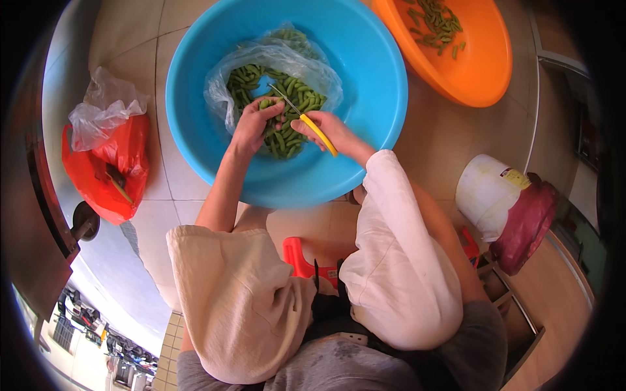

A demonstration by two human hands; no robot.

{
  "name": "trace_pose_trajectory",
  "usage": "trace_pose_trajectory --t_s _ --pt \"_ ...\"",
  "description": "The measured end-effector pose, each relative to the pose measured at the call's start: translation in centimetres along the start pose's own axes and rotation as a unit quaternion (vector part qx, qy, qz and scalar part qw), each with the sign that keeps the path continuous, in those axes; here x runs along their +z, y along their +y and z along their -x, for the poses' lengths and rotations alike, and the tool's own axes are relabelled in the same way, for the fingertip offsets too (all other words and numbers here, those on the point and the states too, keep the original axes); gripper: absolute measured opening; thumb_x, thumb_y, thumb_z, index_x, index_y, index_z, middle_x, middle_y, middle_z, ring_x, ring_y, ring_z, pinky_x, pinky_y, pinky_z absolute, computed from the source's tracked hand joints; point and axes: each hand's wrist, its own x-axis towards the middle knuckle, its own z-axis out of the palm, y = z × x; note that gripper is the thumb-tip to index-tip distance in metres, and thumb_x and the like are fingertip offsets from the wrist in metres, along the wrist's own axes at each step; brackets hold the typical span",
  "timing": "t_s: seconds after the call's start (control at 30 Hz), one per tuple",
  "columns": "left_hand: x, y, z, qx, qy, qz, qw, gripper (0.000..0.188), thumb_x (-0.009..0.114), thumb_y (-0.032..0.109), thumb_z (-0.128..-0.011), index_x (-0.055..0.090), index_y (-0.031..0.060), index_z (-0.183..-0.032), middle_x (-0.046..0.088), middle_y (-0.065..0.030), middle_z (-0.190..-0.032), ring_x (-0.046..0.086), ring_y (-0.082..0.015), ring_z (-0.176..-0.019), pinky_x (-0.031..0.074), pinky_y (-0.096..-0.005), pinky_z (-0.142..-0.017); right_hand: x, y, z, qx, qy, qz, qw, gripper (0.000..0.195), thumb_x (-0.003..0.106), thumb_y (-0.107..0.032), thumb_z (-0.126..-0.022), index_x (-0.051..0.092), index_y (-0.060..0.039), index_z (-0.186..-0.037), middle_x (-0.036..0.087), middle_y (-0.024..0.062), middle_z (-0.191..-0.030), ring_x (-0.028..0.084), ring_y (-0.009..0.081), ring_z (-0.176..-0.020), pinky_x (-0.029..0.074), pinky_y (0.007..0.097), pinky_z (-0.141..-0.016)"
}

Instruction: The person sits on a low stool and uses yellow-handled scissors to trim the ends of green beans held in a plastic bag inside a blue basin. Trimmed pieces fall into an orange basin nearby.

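A large blue plastic basin (376,122) stands on the floor before me, with a clear plastic bag (313,73) of green edamame pods (288,141) inside it. Over the pods, my left hand (257,119) pinches a green pod (266,103) between thumb and fingers. My right hand (325,129) grips yellow-handled scissors (317,133), their metal blades pointing up and left, close to the left hand's fingertips. Whether the blades touch the pod I cannot tell. At the upper right, an orange plastic basin (479,58) holds more pods (440,24).
On the tiled floor at left lies a red plastic bag (107,166) with a clear bag (105,107) on it. A white bucket (484,193) with a dark red plastic bag (525,229) is at right. A red plastic stool (296,256) shows between my legs.
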Motion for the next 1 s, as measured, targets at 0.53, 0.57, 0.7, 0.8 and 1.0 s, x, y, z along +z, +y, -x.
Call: trace_pose_trajectory --t_s 0.53,0.57,0.7,0.8,1.0 --pt "-1.7 -0.4 -5.1 0.272 0.163 -0.566 0.761 0.023 0.066 0.011 -0.075 0.066 0.0083 -0.097 0.06 -0.0097 -0.086 0.059 -0.0224 -0.07 0.048 -0.0351 -0.063 -1.0 0.6 0.1 0.018 0.111 -0.049 0.992 0.048 0.066 -0.051 -0.077 0.056 -0.0032 -0.076 0.051 0.0019 -0.057 0.049 0.0106 -0.049 0.038 0.0245 -0.046" --pt "-1.6 -0.1 -4.8 0.237 0.17 -0.489 0.822 0.021 0.065 0.01 -0.076 0.066 0.0064 -0.097 0.06 -0.0088 -0.082 0.058 -0.0193 -0.065 0.047 -0.0329 -0.059 -1.1 0.6 0.2 0.007 0.106 -0.018 0.994 0.051 0.065 -0.053 -0.076 0.055 -0.003 -0.078 0.052 0.0037 -0.06 0.05 0.0128 -0.054 0.039 0.026 -0.05" --pt "0.1 2.1 -1.7 0.074 0.062 -0.177 0.979 0.024 0.06 0.01 -0.081 0.062 -0.0011 -0.103 0.059 -0.0021 -0.074 0.049 -0.0081 -0.053 0.038 -0.0214 -0.047 -1.2 1.1 0.1 -0.03 0.091 0.07 0.993 0.061 0.062 -0.062 -0.074 0.054 -0.0023 -0.086 0.055 0.0087 -0.072 0.054 0.0196 -0.068 0.041 0.0301 -0.062" --pt "0.3 1.8 -1.0 0.022 0.033 -0.097 0.995 0.024 0.058 0.008 -0.081 0.058 0.0009 -0.104 0.058 -0.003 -0.076 0.048 -0.0081 -0.055 0.036 -0.0211 -0.046 -0.8 1.0 -0.3 -0.067 0.075 0.053 0.994 0.062 0.06 -0.063 -0.074 0.054 -0.0026 -0.085 0.054 0.0071 -0.07 0.054 0.0182 -0.067 0.041 0.0292 -0.061" --pt "0.4 1.5 -0.8 -0.024 -0.015 -0.069 0.997 0.02 0.057 0.008 -0.081 0.056 0.0022 -0.1 0.055 -0.0022 -0.073 0.048 -0.0085 -0.056 0.037 -0.0214 -0.047 -0.8 -0.3 0.0 0.021 -0.001 -0.079 0.997 0.057 0.058 -0.062 -0.077 0.052 -0.0053 -0.077 0.049 0.0019 -0.062 0.048 0.0091 -0.052 0.038 0.0231 -0.047"
